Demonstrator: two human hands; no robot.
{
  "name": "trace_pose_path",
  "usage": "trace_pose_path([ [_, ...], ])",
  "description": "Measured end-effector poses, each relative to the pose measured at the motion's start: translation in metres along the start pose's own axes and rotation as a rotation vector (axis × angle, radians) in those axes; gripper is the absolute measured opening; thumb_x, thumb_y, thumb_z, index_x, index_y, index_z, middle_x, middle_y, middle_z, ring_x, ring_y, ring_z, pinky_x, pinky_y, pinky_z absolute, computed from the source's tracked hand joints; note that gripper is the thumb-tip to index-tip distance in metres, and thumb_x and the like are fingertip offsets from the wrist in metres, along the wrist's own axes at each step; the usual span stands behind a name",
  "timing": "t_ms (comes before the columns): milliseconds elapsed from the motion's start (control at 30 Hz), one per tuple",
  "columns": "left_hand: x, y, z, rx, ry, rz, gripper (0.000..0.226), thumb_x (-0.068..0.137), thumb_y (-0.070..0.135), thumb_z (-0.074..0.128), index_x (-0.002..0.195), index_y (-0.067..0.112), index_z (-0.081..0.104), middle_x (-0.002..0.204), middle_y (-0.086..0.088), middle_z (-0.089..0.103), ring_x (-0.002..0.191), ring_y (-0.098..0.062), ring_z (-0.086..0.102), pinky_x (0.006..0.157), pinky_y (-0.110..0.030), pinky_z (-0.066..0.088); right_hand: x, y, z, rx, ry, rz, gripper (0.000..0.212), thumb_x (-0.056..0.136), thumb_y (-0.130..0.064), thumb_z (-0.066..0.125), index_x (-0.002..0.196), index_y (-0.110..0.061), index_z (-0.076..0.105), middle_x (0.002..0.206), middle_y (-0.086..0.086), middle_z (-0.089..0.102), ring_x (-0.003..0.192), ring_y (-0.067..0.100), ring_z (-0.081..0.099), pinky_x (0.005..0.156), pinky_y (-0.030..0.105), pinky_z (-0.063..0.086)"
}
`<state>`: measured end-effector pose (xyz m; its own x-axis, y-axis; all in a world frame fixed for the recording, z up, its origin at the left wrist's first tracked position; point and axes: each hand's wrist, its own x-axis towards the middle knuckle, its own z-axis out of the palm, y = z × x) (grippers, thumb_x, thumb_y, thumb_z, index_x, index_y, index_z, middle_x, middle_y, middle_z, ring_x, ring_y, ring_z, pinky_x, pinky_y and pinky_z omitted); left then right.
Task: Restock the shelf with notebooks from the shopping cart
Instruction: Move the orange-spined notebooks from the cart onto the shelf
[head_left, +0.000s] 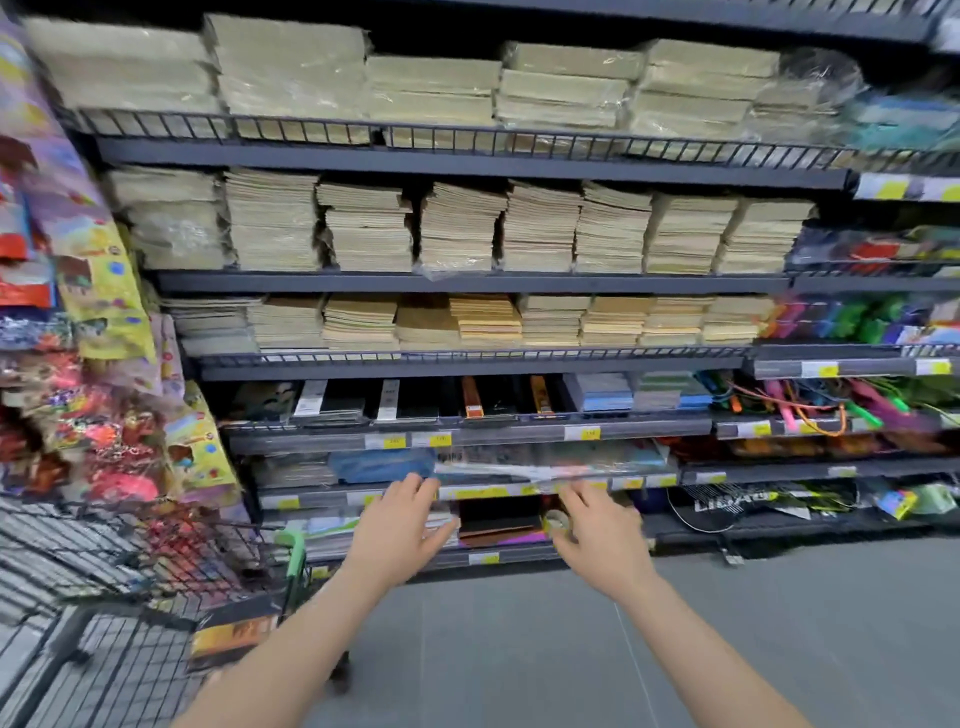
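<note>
Seating a wrapped notebook pack (519, 467) on the shelf (467, 492) just above both hands, left hand (400, 525) & right hand (592, 525) w/ fingers spread at its front edge, grip unclear; next, prob push it fully back.

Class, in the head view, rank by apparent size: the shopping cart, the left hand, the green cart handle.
1. shopping cart, largest, though partly cut off.
2. left hand, but it is nearer the camera, so unsure.
3. green cart handle, smallest.
</note>
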<state>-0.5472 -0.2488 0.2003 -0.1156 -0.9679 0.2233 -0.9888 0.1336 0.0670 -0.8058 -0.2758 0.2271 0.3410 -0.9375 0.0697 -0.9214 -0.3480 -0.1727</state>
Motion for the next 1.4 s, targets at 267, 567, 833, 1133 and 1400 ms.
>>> trace_pose_path([
  [267,-0.146,0.011,-0.01,-0.035,-0.132,-0.094,0.05,0.074,0.058,0.038,0.104,0.019,0.051,0.088,0.001,0.06,0.073,-0.021,0.064,0.049,-0.033,0.05,-0.117,-0.031,0.027,0.083,-0.176,0.016,0.055,0.092,-0.035,0.046,0.142,-0.02,0.029,0.14,0.001,0.036,0.128,0.02,0.038,0.099,0.031,0.04],
  [567,-0.264,-0.033,-0.041,-0.078,-0.153,-0.317,0.068,0.083,0.064,0.03,0.13,0.017,0.042,0.125,-0.002,0.05,0.113,-0.024,0.051,0.081,-0.037,0.049,-0.16,-0.113,0.029,0.13,-0.207,-0.048,0.054,0.095,-0.031,0.043,0.145,-0.021,0.025,0.14,0.0,0.035,0.13,0.018,0.035,0.096,0.029,0.04],
  [833,-0.341,-0.126,-0.061,-0.057,-0.172,-0.337,0.059,0.089,0.059,0.035,0.134,0.021,0.034,0.127,0.003,0.046,0.106,-0.014,0.053,0.077,-0.028,0.052,-0.172,-0.235,0.057,0.178,-0.235,-0.098,0.055,0.092,-0.027,0.048,0.143,-0.019,0.028,0.142,0.001,0.036,0.13,0.019,0.037,0.1,0.03,0.037],
  [1133,-0.42,-0.25,-0.068,-0.151,-0.199,-0.365,0.063,0.089,0.058,0.037,0.14,0.02,0.031,0.133,0.004,0.044,0.112,-0.013,0.052,0.085,-0.03,0.051,-0.181,-0.382,0.098,0.253,-0.294,-0.076,0.052,0.093,-0.027,0.048,0.142,-0.017,0.032,0.142,0.002,0.039,0.129,0.02,0.041,0.1,0.029,0.036],
  [1400,-0.432,-0.3,-0.059,-0.201,-0.27,-0.397,0.062,0.09,0.057,0.034,0.14,0.021,0.028,0.131,0.004,0.043,0.11,-0.011,0.051,0.087,-0.028,0.049,-0.159,-0.434,0.128,0.296,-0.4,-0.018,0.053,0.093,-0.024,0.05,0.142,-0.015,0.033,0.14,0.006,0.039,0.123,0.022,0.047,0.101,0.027,0.035],
])
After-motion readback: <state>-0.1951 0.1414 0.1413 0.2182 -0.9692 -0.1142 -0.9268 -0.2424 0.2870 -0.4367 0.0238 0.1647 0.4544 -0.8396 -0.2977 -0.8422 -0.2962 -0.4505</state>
